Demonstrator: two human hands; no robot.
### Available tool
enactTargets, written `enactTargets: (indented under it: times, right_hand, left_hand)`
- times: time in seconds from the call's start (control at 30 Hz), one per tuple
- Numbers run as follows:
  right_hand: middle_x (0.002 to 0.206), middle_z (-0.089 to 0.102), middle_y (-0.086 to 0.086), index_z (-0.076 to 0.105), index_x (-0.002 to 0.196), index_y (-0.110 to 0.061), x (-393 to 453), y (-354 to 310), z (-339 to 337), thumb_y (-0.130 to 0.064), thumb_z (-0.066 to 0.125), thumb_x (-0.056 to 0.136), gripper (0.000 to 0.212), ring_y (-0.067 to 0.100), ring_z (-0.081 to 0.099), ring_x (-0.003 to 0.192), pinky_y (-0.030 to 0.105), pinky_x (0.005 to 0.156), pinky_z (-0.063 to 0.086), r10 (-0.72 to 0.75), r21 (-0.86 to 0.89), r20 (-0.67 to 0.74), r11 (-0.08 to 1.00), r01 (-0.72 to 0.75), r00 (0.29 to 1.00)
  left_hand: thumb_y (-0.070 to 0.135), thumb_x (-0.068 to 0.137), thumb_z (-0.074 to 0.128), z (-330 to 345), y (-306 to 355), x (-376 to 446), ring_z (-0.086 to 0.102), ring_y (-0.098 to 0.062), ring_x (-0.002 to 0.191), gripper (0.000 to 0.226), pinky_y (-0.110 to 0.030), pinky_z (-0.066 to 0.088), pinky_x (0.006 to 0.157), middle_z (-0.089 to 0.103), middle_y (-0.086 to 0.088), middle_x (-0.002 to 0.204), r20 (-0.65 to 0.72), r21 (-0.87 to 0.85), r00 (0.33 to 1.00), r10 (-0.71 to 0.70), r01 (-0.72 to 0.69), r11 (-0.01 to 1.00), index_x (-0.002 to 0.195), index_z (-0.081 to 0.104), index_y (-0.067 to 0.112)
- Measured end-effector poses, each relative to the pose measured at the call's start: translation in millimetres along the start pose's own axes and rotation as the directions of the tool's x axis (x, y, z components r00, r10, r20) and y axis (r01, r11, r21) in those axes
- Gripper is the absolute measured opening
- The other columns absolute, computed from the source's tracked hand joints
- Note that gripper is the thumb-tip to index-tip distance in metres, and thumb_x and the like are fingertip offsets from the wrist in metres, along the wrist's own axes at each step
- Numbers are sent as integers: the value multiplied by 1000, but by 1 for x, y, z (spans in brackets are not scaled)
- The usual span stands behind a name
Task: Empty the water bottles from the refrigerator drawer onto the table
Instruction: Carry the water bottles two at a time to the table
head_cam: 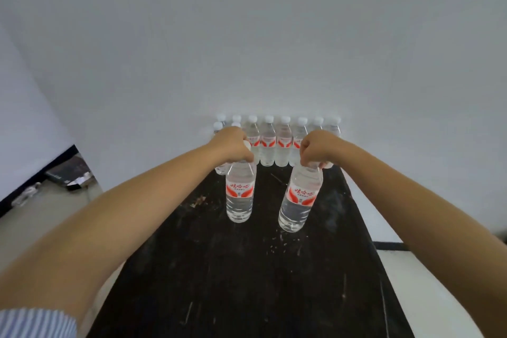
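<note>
My left hand (233, 145) grips the cap end of a clear water bottle (240, 192) with a red and white label, held upright over the dark table (247, 282). My right hand (317, 147) grips the top of a second such bottle (300, 195), which tilts slightly. Whether either bottle's base touches the tabletop, I cannot tell. Behind them a row of several like bottles (274, 143) with white caps stands along the table's far edge against the wall. The refrigerator drawer is out of view.
The table is narrow, black and scratched, and runs away from me to a white wall (247, 35). On the floor at the left lie a dark flat object (68, 173) and some cables. A pale surface (411, 269) lies right of the table.
</note>
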State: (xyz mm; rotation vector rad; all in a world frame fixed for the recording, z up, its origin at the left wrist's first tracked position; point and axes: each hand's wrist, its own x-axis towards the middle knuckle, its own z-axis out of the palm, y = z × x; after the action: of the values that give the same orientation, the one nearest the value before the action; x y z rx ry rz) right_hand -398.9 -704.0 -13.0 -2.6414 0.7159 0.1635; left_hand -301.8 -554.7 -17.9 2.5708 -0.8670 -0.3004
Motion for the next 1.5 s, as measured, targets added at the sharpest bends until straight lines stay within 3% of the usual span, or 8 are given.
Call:
enactTargets:
  times: [0.13,0.33,0.53,0.77,0.87,1.1,1.23,1.5]
  right_hand:
    - [87,57,7,59,86,-7,56,-12,1,-2,60,83,6,13,56,59,17,56,48,75,-12,-26,997,-75,997]
    - [92,64,10,68,101,3,137,-11,11,0,58,82,22,17,57,83,23,74,51,51,-86,-10,995,-51,999]
    - [113,65,15,66,107,1,211,2,26,0,54,85,24,21,60,93,28,92,51,38,-106,42,994,-33,998]
    - [118,64,9,64,114,-7,296,16,37,-4,60,84,31,21,60,108,26,95,49,-18,-68,30,998,20,999]
    - [118,65,8,66,114,-8,322,17,43,-6,59,84,31,20,61,108,25,92,49,-53,-79,30,995,56,998]
    - [115,67,9,67,110,-7,358,6,58,-6,57,85,27,21,61,106,12,66,40,-77,-64,8,995,77,997]
    - [116,66,10,65,114,-8,367,0,63,-7,55,87,28,21,61,107,24,89,46,-50,-60,-36,997,48,998]
    - [122,62,12,56,122,-7,365,7,77,-9,49,93,31,23,58,112,28,95,44,-17,-7,-65,1000,17,998]
  left_hand:
    - [17,79,68,-3,-19,61,52,-19,82,27,-21,38,54,52,-6,94,38,1,998,45,-45,999,102,59,6]
    - [12,82,66,11,-30,148,53,-18,72,15,-18,35,49,52,-5,86,96,-21,993,63,-62,998,85,51,11]
    - [11,83,64,40,-34,226,50,-16,71,36,-16,31,48,40,4,67,122,-51,992,16,-10,999,63,35,18]
    - [12,84,65,64,-43,306,56,-22,92,21,-29,47,80,51,-4,95,154,16,988,-3,1,1000,102,55,7]
    - [11,84,65,73,-49,326,60,-25,106,31,-27,46,79,52,-6,97,151,42,988,-32,26,999,113,56,4]
    - [9,84,63,91,-62,349,62,-25,104,27,-27,44,73,63,-12,108,140,104,989,-39,25,994,110,58,5]
    - [9,86,62,96,-67,356,62,-25,105,29,-27,46,77,64,-11,113,130,117,991,-29,14,993,114,58,8]
    - [8,90,54,104,-67,357,63,-24,102,21,-29,47,80,64,-10,111,151,135,989,0,-20,991,111,57,8]
